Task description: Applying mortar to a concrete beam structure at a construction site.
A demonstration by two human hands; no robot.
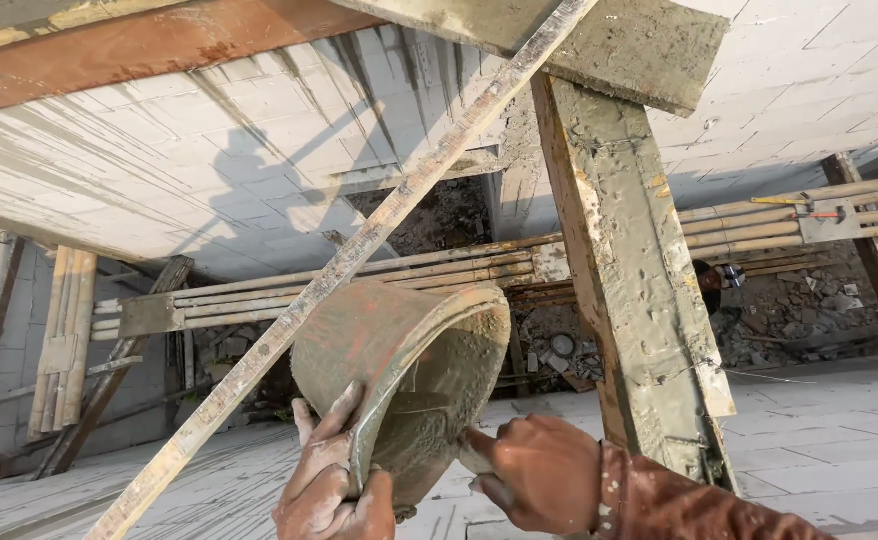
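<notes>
A mortar-caked bucket (379,350) is tipped on its side, its open mouth facing right and smeared with grey cement. My left hand (331,485) grips the bucket's rim from below. My right hand (539,470) is closed around a handle, probably of a trowel, whose end reaches into the bucket's mouth; the blade is hidden inside. A reddish sleeve (679,505) covers my right forearm.
A thick cement-stained wooden post (629,290) stands just right of the bucket, under a plank (579,40). A long diagonal wooden batten (349,265) crosses behind the bucket. Bundled bamboo poles (359,280) run horizontally along the white block wall (209,150). Rubble (799,300) lies at right.
</notes>
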